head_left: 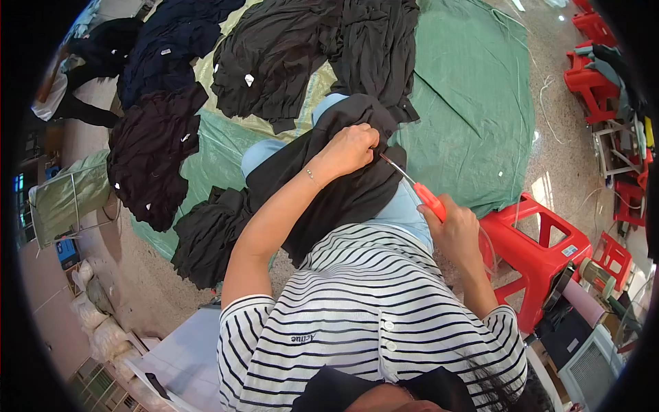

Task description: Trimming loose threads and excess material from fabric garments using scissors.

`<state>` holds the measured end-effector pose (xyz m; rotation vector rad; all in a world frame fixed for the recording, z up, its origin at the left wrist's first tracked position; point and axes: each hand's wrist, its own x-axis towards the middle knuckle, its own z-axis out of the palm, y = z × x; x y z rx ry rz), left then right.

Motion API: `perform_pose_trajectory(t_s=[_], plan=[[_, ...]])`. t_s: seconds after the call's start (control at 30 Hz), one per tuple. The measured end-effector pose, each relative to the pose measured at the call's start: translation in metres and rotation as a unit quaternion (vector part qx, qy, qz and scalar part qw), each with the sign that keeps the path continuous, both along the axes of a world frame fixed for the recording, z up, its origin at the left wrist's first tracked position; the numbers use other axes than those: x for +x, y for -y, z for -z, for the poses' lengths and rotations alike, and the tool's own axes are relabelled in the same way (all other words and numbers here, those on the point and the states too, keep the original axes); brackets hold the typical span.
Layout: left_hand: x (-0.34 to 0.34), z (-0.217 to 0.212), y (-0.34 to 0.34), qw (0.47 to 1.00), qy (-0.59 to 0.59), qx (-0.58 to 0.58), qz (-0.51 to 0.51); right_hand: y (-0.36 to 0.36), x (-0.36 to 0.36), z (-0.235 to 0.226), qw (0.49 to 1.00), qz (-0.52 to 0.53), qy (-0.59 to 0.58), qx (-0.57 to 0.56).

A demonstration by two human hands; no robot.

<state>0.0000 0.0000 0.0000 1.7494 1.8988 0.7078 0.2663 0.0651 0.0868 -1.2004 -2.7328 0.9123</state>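
Observation:
A dark garment (322,185) lies bunched across my lap, over light blue trousers. My left hand (350,147) is closed on its cloth, the fingers curled in a pinch near the upper edge. In my right hand (454,230) is a red-handled tool (430,200) with a thin metal shaft, gripped around the handle. The shaft slants up and left, and its tip is close to the cloth beside my left fingers. Whether the tip touches the cloth I cannot tell. A thin clear cord or tube curves down near my right wrist.
Piles of dark garments (274,62) with small white tags lie on a green sheet (467,103) ahead. One dark heap (209,240) rests left of my lap. A red plastic stool (532,237) stands at my right, with more red stools (592,86) beyond. Another person (86,86) bends at far left.

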Motion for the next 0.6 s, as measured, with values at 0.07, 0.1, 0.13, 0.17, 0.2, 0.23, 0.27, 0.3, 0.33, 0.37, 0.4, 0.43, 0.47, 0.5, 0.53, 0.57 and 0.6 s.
perform_pose_trajectory(t_s=[0.07, 0.1, 0.13, 0.17, 0.2, 0.23, 0.27, 0.3, 0.33, 0.37, 0.4, 0.43, 0.47, 0.5, 0.53, 0.57, 0.6], plan=[[0.0, -0.002, 0.0, 1.0, -0.003, -0.006, -0.005, 0.001, -0.001, -0.001, 1.0, 0.001, -0.013, 0.001], [0.0, -0.002, 0.0, 1.0, -0.003, -0.006, -0.005, 0.0, -0.001, -0.001, 1.0, 0.001, -0.012, 0.001], [0.0, -0.002, -0.001, 1.0, -0.003, -0.002, -0.007, -0.001, 0.0, -0.001, 1.0, -0.004, -0.009, -0.001], [0.001, -0.001, -0.002, 1.0, -0.004, 0.002, -0.009, -0.002, 0.0, -0.001, 1.0, -0.009, -0.006, -0.004], [0.001, 0.0, -0.002, 1.0, -0.004, 0.002, -0.008, -0.003, 0.0, -0.001, 1.0, -0.009, -0.006, -0.005], [0.002, 0.001, -0.002, 1.0, 0.002, 0.004, -0.015, -0.004, -0.001, 0.0, 1.0, -0.005, -0.009, -0.005], [0.002, 0.002, -0.001, 1.0, 0.007, 0.006, -0.021, -0.004, -0.001, 0.001, 1.0, -0.001, -0.011, -0.006], [0.002, 0.002, -0.002, 1.0, 0.007, 0.007, -0.021, -0.004, -0.002, 0.001, 1.0, 0.0, -0.012, -0.006], [0.003, 0.002, -0.002, 1.0, 0.012, 0.013, -0.026, -0.004, -0.002, 0.001, 1.0, 0.0, -0.008, -0.001], [0.003, 0.003, -0.002, 0.999, 0.017, 0.019, -0.031, -0.004, -0.002, 0.001, 1.0, 0.0, -0.005, 0.003], [0.002, 0.004, -0.001, 0.999, 0.016, 0.02, -0.03, -0.004, -0.001, 0.003, 1.0, 0.001, -0.005, 0.004], [0.002, 0.006, -0.001, 0.999, 0.022, 0.027, -0.032, -0.004, 0.0, 0.007, 1.0, -0.005, -0.004, 0.004], [0.001, 0.008, -0.001, 0.998, 0.027, 0.034, -0.034, -0.005, 0.0, 0.009, 1.0, -0.01, -0.003, 0.004], [0.001, 0.007, -0.001, 0.998, 0.027, 0.034, -0.035, -0.004, -0.001, 0.008, 1.0, -0.011, -0.003, 0.005], [0.001, 0.006, -0.003, 0.997, 0.027, 0.047, -0.048, -0.004, -0.003, 0.006, 1.0, 0.009, -0.011, -0.006], [0.001, 0.005, -0.005, 0.996, 0.027, 0.06, -0.061, -0.004, -0.004, 0.004, 0.999, 0.029, -0.019, -0.016], [-0.005, 0.007, -0.009, 0.993, 0.046, 0.068, -0.081, -0.004, -0.005, 0.004, 0.999, 0.027, -0.019, -0.016]])
